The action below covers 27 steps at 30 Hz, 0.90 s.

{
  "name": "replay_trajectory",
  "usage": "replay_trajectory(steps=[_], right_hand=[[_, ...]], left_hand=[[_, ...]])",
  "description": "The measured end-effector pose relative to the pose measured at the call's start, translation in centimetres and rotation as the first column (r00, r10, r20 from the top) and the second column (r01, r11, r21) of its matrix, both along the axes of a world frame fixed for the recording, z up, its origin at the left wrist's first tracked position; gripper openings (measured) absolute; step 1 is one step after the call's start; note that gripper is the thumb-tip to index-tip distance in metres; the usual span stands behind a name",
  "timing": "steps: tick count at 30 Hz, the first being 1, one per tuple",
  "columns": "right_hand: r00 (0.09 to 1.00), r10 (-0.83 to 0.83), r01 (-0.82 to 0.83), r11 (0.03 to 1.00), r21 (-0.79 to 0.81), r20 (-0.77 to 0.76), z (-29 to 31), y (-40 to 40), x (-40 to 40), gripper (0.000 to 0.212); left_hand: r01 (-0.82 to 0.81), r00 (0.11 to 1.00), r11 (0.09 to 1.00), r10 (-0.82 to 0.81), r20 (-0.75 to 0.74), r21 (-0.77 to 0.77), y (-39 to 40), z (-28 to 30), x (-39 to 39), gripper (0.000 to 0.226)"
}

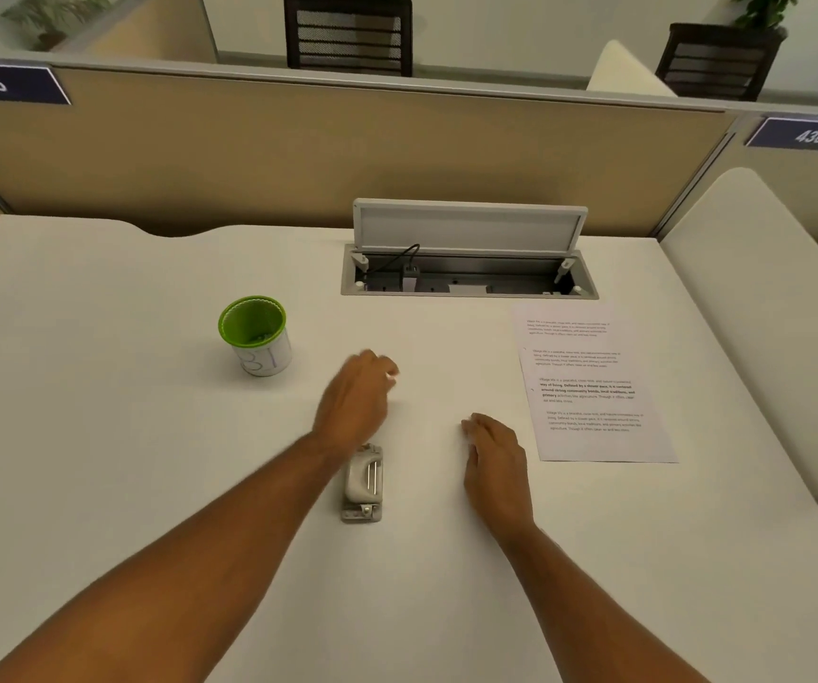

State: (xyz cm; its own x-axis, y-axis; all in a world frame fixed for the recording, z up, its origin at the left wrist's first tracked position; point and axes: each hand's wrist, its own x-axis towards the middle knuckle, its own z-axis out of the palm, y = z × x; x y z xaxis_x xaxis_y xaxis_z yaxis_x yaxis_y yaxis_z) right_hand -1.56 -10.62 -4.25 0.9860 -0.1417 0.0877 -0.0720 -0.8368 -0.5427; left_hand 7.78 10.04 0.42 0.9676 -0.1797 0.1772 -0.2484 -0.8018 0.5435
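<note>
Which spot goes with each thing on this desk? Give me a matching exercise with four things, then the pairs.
Things:
1. cup
2. hole punch
3. printed sheet
4. cable box

Places:
A. at the back, lid raised
B. between the arms, by the left hand
C. right of the right hand
D. far left, green rim up

Pairs: 1-D, 2-B, 3-C, 4-A

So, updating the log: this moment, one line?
left hand above desk, blurred | right hand flat on desk | hole punch between arms | sheet at right
</note>
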Motion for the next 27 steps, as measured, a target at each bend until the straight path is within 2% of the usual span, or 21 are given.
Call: replay_trajectory(steps=[3, 6, 10, 18, 27], right_hand=[[1.0, 0.006, -0.007, 0.998, -0.066, -0.018, -0.4, -0.7, -0.3, 0.042], [0.998, 0.058, -0.061, 0.993, -0.101, -0.032, -1.0, -1.6, -0.7, 0.044], [0.994, 0.107, -0.11, 0.989, -0.102, -0.026, -1.6, -2.3, -0.9, 0.046], [0.996, 0.09, -0.089, 0.988, -0.127, 0.006, -2.6, -2.4, -0.9, 0.046], [0.996, 0.086, -0.083, 0.988, -0.127, 0.02, -2.6, -2.3, -0.9, 0.044]], left_hand=[[0.221, 0.963, 0.975, -0.215, -0.165, 0.018, -2.8, -1.9, -2.7, 0.019], [0.309, 0.926, 0.95, -0.288, -0.244, 0.05, -4.8, -3.0, -4.4, 0.02], [0.26, 0.943, 0.963, -0.238, -0.232, 0.067, -6.3, -3.4, -4.9, 0.02], [0.123, 0.975, 0.987, -0.102, -0.199, 0.099, -7.5, -3.6, -4.9, 0.015], [0.129, 0.981, 0.977, -0.102, -0.163, 0.17, -8.1, -3.6, -4.9, 0.016]])
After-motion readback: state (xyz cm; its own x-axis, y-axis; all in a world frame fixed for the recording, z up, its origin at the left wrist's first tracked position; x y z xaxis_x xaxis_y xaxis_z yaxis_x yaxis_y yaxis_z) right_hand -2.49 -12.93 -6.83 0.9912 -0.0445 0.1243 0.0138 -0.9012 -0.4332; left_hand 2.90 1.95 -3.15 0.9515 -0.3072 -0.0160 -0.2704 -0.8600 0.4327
